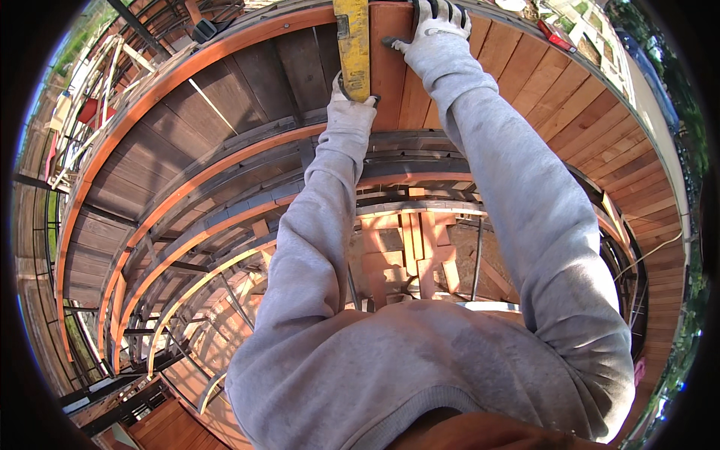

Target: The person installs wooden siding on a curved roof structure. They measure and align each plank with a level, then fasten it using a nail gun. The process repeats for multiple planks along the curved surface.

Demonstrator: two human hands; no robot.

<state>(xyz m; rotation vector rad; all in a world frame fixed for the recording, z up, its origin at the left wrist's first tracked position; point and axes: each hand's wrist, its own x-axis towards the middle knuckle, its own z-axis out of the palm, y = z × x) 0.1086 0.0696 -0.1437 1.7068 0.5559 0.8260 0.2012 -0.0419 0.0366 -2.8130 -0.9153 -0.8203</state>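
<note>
My left hand (354, 97), in a white and dark work glove, is closed round the near end of a worn yellow spirit level (354, 52). The level lies lengthwise beside the left edge of a reddish wooden board (391, 71); its far end runs out of the picture. At the far end of that board, my right hand (441, 28), gloved alike, rests on the wood with fingers apart and thumb stretched left. Its fingertips reach the far edge, at the picture's top. Both arms are stretched forward in grey sleeves.
Fitted planks (581, 127) curve away to the right. On the left, curved orange-edged timber rails (161, 202) step down over dark boards (150, 161). Below my arms, timber offcuts (411, 247) lie at a lower level. A red item (556, 36) sits near the far edge.
</note>
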